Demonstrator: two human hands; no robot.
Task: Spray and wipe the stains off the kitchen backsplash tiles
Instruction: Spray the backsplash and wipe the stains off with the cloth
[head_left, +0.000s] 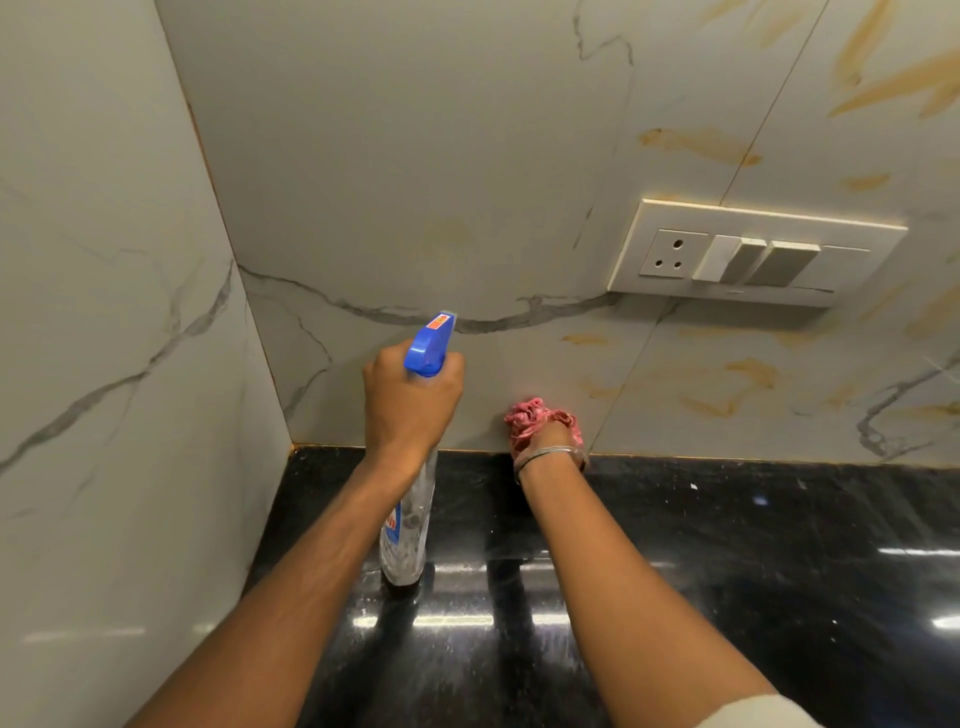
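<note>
**Still plenty of stain to the right**

Broadly, the backsplash tiles (415, 171) look clean at the corner; yellow stains (701, 145) crowd around the switch plate (753, 254). I'd work rightward, keeping mist off it. Black table (779, 545) below gleams. Left grip (410, 400) wraps the spray bottle (408, 525); right grip (550, 441) presses the bunched pink cloth (530, 415) against low tile.

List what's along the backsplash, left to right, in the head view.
Side wall → left hand gripping the spray bottle → right hand pressing the pink cloth to the tile → switch plate → yellow stains
</note>
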